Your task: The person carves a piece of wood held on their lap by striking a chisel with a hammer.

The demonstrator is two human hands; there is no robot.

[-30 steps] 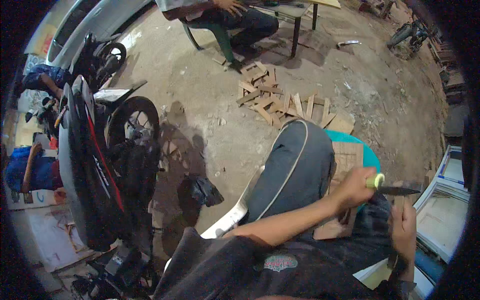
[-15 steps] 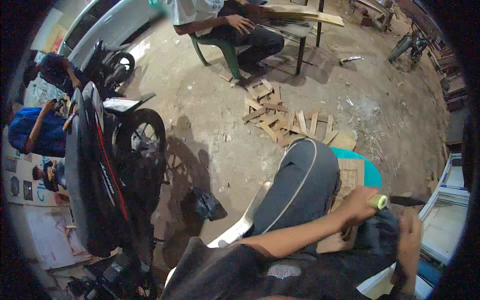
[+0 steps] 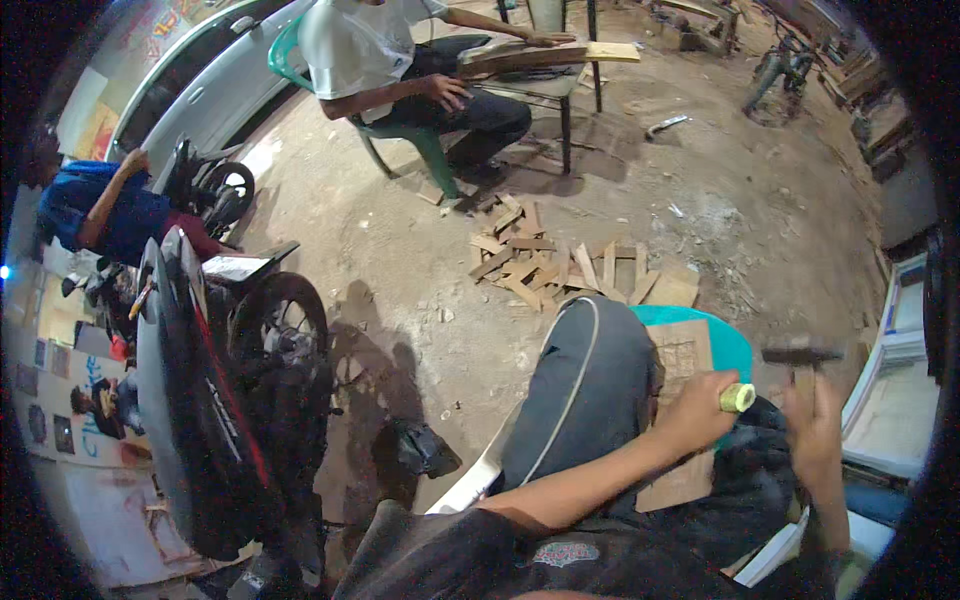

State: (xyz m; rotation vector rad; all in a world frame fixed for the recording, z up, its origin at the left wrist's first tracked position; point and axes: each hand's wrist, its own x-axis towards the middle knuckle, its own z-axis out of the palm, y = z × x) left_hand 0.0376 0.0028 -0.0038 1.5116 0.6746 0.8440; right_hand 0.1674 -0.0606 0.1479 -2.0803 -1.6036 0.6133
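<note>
My left hand [image 3: 695, 410] is closed round the yellow-green handle [image 3: 738, 397] of a chisel-like tool, whose blade is hidden. It is over a flat wooden board [image 3: 683, 352] with cut marks in its upper part. The board lies by my lap, partly on a teal surface [image 3: 735, 335]. To the right, my right hand [image 3: 815, 420] grips a hammer [image 3: 803, 352], its dark head raised just beyond the fingers and apart from the handle's end.
A heap of wood offcuts [image 3: 540, 260] lies on the dirt floor ahead. Another person [image 3: 365, 60] sits on a green chair beside a table with boards. A motorcycle [image 3: 190, 400] stands at left, with a person in blue [image 3: 105, 205] behind. A black bag [image 3: 425, 447] is near my chair.
The hammer in my right hand has shifted a little up and left, and its head is now level. My view has turned slightly, showing more of the seated person.
</note>
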